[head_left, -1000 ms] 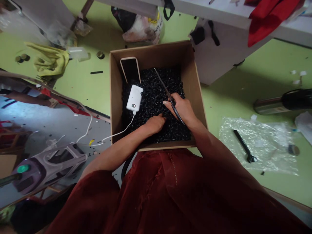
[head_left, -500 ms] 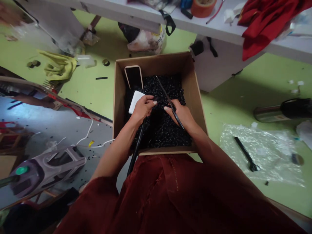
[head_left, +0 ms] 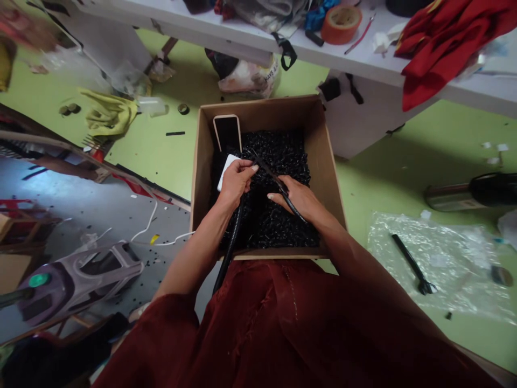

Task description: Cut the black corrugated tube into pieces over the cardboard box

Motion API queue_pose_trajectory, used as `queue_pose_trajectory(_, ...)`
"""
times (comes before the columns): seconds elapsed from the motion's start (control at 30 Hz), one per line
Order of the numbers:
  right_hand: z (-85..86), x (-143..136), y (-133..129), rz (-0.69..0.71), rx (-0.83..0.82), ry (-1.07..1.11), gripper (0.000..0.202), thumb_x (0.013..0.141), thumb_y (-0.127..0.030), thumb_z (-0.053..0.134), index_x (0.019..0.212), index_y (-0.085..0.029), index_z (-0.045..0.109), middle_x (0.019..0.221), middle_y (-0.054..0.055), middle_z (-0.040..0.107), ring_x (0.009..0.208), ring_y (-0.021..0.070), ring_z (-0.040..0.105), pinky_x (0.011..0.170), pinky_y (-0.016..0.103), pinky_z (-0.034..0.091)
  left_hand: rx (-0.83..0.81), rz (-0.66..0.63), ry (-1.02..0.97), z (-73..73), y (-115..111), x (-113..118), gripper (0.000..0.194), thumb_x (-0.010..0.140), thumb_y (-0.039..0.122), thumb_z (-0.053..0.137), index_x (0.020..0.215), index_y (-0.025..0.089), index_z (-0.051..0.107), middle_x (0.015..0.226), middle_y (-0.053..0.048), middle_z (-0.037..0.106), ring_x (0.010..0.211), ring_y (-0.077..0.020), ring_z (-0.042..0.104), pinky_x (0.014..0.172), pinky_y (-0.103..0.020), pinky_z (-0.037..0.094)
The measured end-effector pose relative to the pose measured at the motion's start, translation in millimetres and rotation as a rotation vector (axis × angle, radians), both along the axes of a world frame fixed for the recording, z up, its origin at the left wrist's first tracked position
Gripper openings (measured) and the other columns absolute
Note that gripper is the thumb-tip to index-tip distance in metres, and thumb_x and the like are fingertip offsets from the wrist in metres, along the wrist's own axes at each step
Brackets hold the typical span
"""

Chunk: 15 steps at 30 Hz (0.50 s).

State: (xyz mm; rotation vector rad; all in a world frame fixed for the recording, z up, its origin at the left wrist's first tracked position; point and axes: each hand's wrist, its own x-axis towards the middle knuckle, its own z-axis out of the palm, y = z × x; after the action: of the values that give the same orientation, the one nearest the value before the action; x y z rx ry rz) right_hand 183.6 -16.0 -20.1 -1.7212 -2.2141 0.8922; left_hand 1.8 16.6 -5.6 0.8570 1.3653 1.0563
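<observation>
My left hand point(head_left: 237, 180) is closed, thumb and fingers pinching a small black piece point(head_left: 254, 160) over the open cardboard box point(head_left: 332, 178). Dark scissors point(head_left: 271, 173) are in my right hand point(head_left: 298, 195), their blades pointing up and left to my left fingertips. Whether the blades touch the piece is too dark to tell. Small black pieces point(head_left: 278, 146) fill the box beneath both hands. A black ribbed tube point(head_left: 231, 242) runs from under my left hand over the near rim.
Inside the box are a pale-rimmed phone point(head_left: 227, 132) and a white block point(head_left: 224, 175), partly behind my left hand. A white table point(head_left: 307, 51) holds orange tape point(head_left: 341, 24) and red cloth point(head_left: 438, 54). To the right lie clear plastic point(head_left: 440, 264) and a steel flask point(head_left: 448, 198).
The scissors have swung left and down, so their blades now reach my left fingertips. My left hand keeps its pinch. The whole view has shifted slightly.
</observation>
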Motion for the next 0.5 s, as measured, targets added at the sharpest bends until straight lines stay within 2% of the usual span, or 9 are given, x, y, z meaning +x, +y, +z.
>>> queue_pose_trajectory(0.27, 0.5, -1.3, -0.6, 0.031, -0.018, -0.02, 0.057, 0.085, -0.058, 0.048, 0.125, -0.018, 0.047, 0.118, 0.014, 0.062, 0.105, 0.0305, 0.059, 0.083, 0.039, 0.046, 0.02, -0.025, 0.04, -1.1, -1.5, 2.6, 0.016, 0.074, 0.015, 0.064, 0.082, 0.016, 0.051, 0.055, 0.009, 0.043, 0.038, -0.0022, 0.037, 0.034, -0.017, 0.025)
queue_pose_trajectory(0.5, -0.3, -2.3, -0.9, 0.031, -0.009, -0.014, 0.048, 0.088, -0.054, 0.046, 0.119, -0.019, 0.05, 0.111, 0.013, 0.064, 0.101, 0.0286, 0.06, 0.08, 0.036, 0.045, 0.042, -0.045, 0.066, -3.1, -2.0, 4.5, 0.017, 0.073, 0.017, 0.066, 0.081, 0.017, 0.05, 0.05, 0.01, 0.042, 0.035, -0.0025, 0.035, 0.034, -0.017, 0.024)
